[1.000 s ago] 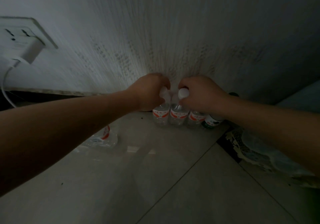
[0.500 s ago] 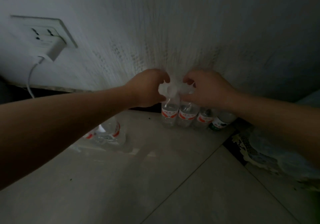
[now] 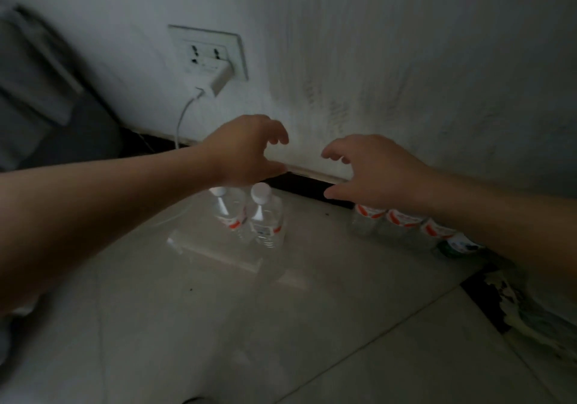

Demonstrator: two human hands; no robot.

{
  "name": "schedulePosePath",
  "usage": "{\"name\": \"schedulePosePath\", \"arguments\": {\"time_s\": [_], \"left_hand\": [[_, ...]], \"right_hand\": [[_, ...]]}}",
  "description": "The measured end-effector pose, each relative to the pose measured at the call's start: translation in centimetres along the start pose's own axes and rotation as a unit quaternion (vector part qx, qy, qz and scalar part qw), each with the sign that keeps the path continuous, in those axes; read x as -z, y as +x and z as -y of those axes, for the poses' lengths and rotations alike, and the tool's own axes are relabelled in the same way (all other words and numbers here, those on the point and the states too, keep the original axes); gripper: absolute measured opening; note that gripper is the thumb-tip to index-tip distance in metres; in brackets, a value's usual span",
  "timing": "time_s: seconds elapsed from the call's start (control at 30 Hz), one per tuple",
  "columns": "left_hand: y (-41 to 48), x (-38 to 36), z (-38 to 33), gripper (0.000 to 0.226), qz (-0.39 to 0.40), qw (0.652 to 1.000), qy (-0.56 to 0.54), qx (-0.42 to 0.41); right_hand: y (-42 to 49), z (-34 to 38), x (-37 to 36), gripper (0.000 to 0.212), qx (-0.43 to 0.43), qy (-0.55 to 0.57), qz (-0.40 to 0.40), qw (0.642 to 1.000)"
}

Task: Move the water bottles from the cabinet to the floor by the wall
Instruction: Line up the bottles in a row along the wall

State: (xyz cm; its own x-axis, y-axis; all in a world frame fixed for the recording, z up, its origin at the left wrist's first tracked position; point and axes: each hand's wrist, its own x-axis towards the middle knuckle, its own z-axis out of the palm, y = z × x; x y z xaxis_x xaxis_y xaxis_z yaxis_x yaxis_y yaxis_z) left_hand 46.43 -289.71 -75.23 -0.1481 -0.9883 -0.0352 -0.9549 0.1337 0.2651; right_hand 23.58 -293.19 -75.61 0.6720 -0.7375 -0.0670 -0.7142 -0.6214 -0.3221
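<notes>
Both hands are empty here. The left hand (image 3: 246, 150) and right hand (image 3: 374, 172) hover over the floor (image 3: 281, 325) with fingers spread and curled loosely, gripping nothing. My guess is they're between bottles, either just letting go or about to nudge something straighter.

Bottles sit in two bunches near the wall (image 3: 374, 60). A pair (image 3: 249, 216) stands upright under the left hand, touching each other, a little out from the skirting. A row (image 3: 402, 219) sits tight along the skirting under the right forearm, partly hidden by it, with a green-labelled one (image 3: 459, 244) at the far end. Packing them upright and shoulder to shoulder makes sense, they prop each other up and stay out of the walkway.

The pair sits below the socket (image 3: 209, 53) and its charger cable (image 3: 184, 116), so I'd watch that when reaching in. The cabinet isn't in shot, so I can't say how many are left.
</notes>
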Motion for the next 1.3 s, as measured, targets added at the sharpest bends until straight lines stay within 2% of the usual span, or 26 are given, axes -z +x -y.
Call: {"name": "schedulePosePath", "arguments": {"time_s": [0.17,0.4,0.57,0.9,1.3], "left_hand": [[-2.6,0.9,3.1,0.045,-0.003,0.998,0.025,0.058],[-4.4,0.2,5.7,0.044,0.052,0.987,0.07,0.134],[-4.8,-0.7,6.1,0.049,0.063,0.988,0.056,0.129],[-4.2,-2.2,5.6,0.034,0.108,0.987,0.054,0.105],[-3.5,-2.5,5.1,0.025,0.091,0.99,0.041,0.098]], "right_hand": [[2.4,3.2,-0.8,0.063,0.055,0.003,0.038,0.998],[4.5,5.4,-2.6,0.061,0.116,0.02,0.074,0.99],[5.6,6.3,-3.6,0.044,0.152,0.002,0.112,0.982],[6.5,6.4,-4.9,0.045,0.165,-0.038,0.169,0.971],[6.9,4.7,-5.1,0.032,0.143,-0.008,0.123,0.982]]}}
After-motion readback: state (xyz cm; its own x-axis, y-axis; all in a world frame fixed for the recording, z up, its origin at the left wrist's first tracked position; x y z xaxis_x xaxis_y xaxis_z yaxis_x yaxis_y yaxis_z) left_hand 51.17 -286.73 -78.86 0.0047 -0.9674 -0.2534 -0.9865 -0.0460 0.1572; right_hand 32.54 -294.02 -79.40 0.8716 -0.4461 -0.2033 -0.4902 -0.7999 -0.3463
